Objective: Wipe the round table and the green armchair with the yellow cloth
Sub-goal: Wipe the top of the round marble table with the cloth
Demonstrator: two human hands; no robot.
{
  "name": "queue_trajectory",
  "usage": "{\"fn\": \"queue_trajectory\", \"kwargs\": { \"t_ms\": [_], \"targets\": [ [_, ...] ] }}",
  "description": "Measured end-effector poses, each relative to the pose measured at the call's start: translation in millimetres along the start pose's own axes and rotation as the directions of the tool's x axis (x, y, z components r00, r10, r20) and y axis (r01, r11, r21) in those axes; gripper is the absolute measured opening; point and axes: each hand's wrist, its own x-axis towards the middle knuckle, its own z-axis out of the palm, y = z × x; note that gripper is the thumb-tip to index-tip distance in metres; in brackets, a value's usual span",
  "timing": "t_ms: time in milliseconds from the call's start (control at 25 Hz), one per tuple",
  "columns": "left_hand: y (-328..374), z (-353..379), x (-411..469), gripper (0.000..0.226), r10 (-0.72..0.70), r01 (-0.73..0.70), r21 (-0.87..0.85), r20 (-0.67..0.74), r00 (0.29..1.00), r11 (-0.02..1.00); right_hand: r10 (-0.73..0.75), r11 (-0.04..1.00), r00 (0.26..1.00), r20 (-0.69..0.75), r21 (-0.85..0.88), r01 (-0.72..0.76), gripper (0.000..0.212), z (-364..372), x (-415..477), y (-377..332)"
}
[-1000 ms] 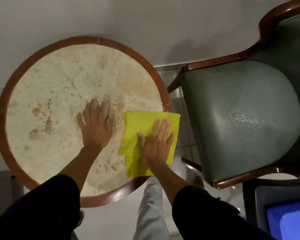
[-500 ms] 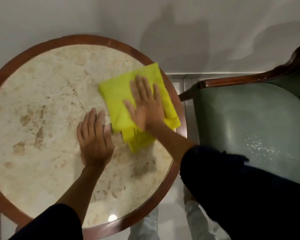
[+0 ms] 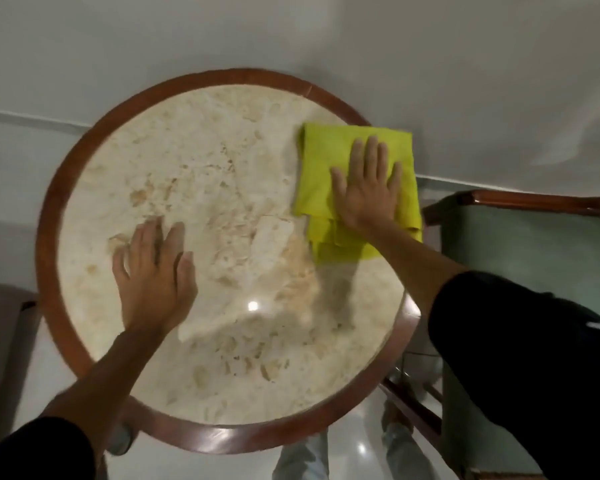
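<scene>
Left hand (image 3: 155, 275) spread flat and empty on the marble top of the round table (image 3: 54, 258), left of centre, likely to brace the body and steady the table. Right hand (image 3: 368, 188) open, palm pressing the folded yellow cloth (image 3: 321, 168) against the far right rim for wiping. Green armchair (image 3: 520, 244) just right, seemingly not yet wiped

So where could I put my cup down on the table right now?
The round table has bare stone along its far edge, between the wall-side wooden rim and the left hand, and a wide patch near you, below both forearms. The far right side is crowded: the right hand presses the yellow cloth flat there, beside the green armchair.
</scene>
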Motion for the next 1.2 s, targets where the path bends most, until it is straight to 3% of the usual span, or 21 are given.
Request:
{"fn": "queue_trajectory", "kwargs": {
  "t_ms": [80, 120, 200, 280, 320, 480, 640, 760, 880, 960, 1080, 1200],
  "targets": [
    [-21, 3, -9, 0.056, -0.076, 0.076, 0.013, 0.02, 0.997, 0.997, -0.221, 0.972, 0.975, 0.008, -0.078, 0.221, 0.076, 23, -26, -64],
    [-26, 6, -12, 0.056, -0.093, 0.093, 0.0, 0.02, 0.995, 0.996, -0.398, 0.912, 0.917, 0.031, -0.093, 0.399, 0.078, 35, -63, -87],
    [-32, 11, -15, 0.054, -0.111, 0.111, -0.018, 0.004, 0.994, 0.994, -0.688, 0.721, 0.722, 0.075, -0.048, 0.691, 0.077, 56, -161, -90],
    [-32, 13, -17, 0.053, -0.11, 0.111, 0.007, -0.028, 0.994, 0.994, -0.748, 0.656, 0.653, 0.12, -0.011, 0.754, 0.076, 53, -217, -44],
    [-33, 13, -16, 0.052, -0.109, 0.11, 0.003, -0.033, 0.993, 0.994, -0.729, 0.671, 0.671, 0.132, -0.051, 0.74, 0.077, 46, -216, -12],
    [-33, 12, -14, 0.052, -0.104, 0.103, -0.022, -0.043, 0.994, 0.994, -0.435, 0.868, 0.892, 0.122, -0.206, 0.452, 0.076, 5, -105, 59],
    [-34, 11, -13, 0.054, -0.098, 0.097, -0.029, -0.039, 0.994, 0.995, -0.235, 0.967, 0.971, 0.039, -0.093, 0.238, 0.078, -6, 35, -20],
    [-38, 15, -13, 0.058, -0.09, 0.09, -0.016, -0.038, 0.995, 0.996, -0.217, 0.972, 0.973, 0.074, -0.071, 0.222, 0.083, 2, 91, -117],
    [-39, 17, -12, 0.058, -0.102, 0.1, -0.045, -0.041, 0.994, 0.994, -0.37, 0.923, 0.925, 0.09, -0.08, 0.377, 0.082, 19, 61, -176],
    [-36, 15, -14, 0.057, -0.113, 0.108, -0.101, -0.048, 0.992, 0.989, -0.454, 0.884, 0.889, 0.054, -0.092, 0.458, 0.077, 28, 3, -172],
    [-33, 8, -14, 0.053, -0.097, 0.091, -0.09, -0.056, 0.994, 0.992, -0.33, 0.944, 0.944, -0.015, -0.027, 0.33, 0.07, 35, -103, -119],
    [-9, 2, -30, 0.051, 0.046, -0.051, -0.092, -0.059, 0.997, 0.994, -0.213, 0.977, 0.976, 0.05, 0.019, 0.213, 0.068, 32, -204, -66]
  ]
}}
